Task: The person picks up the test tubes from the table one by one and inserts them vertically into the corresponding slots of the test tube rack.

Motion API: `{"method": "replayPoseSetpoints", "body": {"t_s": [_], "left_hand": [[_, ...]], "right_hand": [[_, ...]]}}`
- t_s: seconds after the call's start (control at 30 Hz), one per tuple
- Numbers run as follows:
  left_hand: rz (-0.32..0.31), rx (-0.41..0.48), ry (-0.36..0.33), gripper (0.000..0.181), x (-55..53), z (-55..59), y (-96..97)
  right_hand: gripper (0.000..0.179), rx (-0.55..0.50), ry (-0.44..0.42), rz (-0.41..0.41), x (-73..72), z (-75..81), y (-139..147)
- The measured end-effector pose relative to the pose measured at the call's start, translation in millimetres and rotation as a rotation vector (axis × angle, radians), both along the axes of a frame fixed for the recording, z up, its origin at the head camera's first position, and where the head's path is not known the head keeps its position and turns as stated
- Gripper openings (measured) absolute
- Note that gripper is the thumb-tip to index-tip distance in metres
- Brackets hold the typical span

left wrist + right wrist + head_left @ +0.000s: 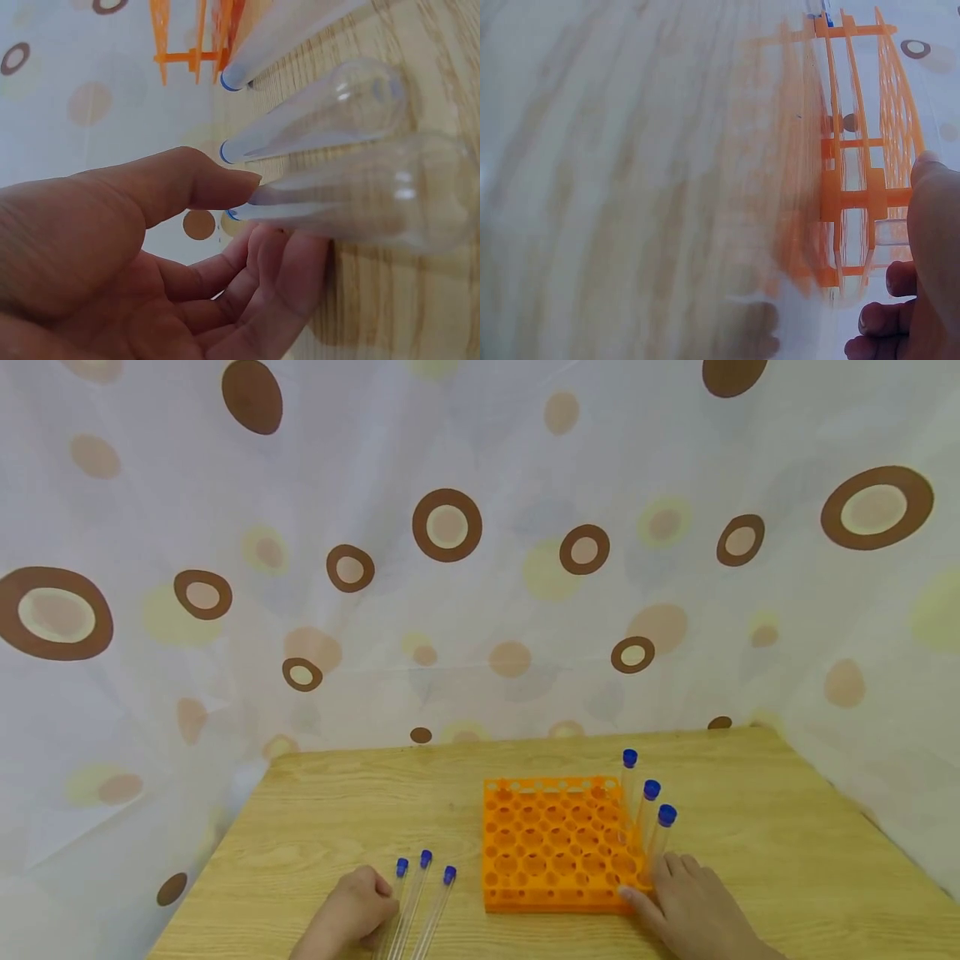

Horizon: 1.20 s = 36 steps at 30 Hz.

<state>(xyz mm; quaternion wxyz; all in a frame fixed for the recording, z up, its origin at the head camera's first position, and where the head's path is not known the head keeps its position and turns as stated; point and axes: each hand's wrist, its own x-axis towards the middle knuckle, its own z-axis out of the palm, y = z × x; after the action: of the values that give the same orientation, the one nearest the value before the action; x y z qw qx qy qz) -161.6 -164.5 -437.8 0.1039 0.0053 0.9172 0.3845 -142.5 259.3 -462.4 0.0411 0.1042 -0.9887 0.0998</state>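
Three clear test tubes with blue caps lie side by side on the table, left of an orange test tube rack [555, 902]. My left hand [352, 910] pinches the leftmost test tube [375, 191] between thumb and fingers. Beside it are the middle tube [322, 109] and the right tube [435, 914], untouched. Along the rack's right end stand three more capped tubes: a back one [629, 760], a middle one [651, 792] and a front one [666, 817]. My right hand [697, 906] grips the rack's front right corner, thumb on the front edge, fingers round the side.
The wooden table [360, 793] runs back to a white curtain [495, 602] with brown and yellow circles, which also hangs along both sides. Bare wood shows behind the loose tubes and right of the rack.
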Motion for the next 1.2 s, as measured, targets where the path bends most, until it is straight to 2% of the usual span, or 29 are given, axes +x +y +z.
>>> {"method": "replayPoseSetpoints", "body": {"t_s": [0.13, 0.4, 0.63, 0.77, 0.87, 0.97, 1.03, 1.2], "left_hand": [[0.002, 0.017, -0.029, 0.013, -0.7, 0.8, 0.4], [0.000, 0.051, -0.036, 0.014, -1.3, -4.3, -1.3], [-0.029, 0.093, -0.044, 0.012, -5.6, -5.4, -7.0], [-0.006, 0.139, -0.083, 0.013, -6.6, -5.2, -7.8], [0.025, 0.150, -0.055, 0.016, -7.9, -2.8, -7.0], [0.048, 0.157, -0.010, 0.023, -10.6, 1.7, -5.6], [0.059, 0.182, 0.001, 0.028, -12.4, 5.3, -4.4], [0.062, 0.323, -0.046, 0.038, -16.3, 11.6, -1.6]], "right_hand": [[0.048, 0.009, 0.023, 0.002, 0.0, -0.7, 0], [0.050, -0.006, -0.030, -0.008, 0.7, -0.8, -1], [0.046, 0.000, 0.025, 0.005, 1.2, -0.8, -1], [0.049, -0.002, -0.016, -0.004, 1.0, -1.0, -2], [0.049, -0.004, -0.018, -0.004, 1.3, -1.0, -2], [0.047, 0.002, 0.016, 0.004, 1.2, -1.4, -1], [0.046, 0.006, 0.030, 0.004, 1.1, -1.5, -1], [0.046, 0.011, 0.025, 0.008, 0.6, -2.1, 1]]}}
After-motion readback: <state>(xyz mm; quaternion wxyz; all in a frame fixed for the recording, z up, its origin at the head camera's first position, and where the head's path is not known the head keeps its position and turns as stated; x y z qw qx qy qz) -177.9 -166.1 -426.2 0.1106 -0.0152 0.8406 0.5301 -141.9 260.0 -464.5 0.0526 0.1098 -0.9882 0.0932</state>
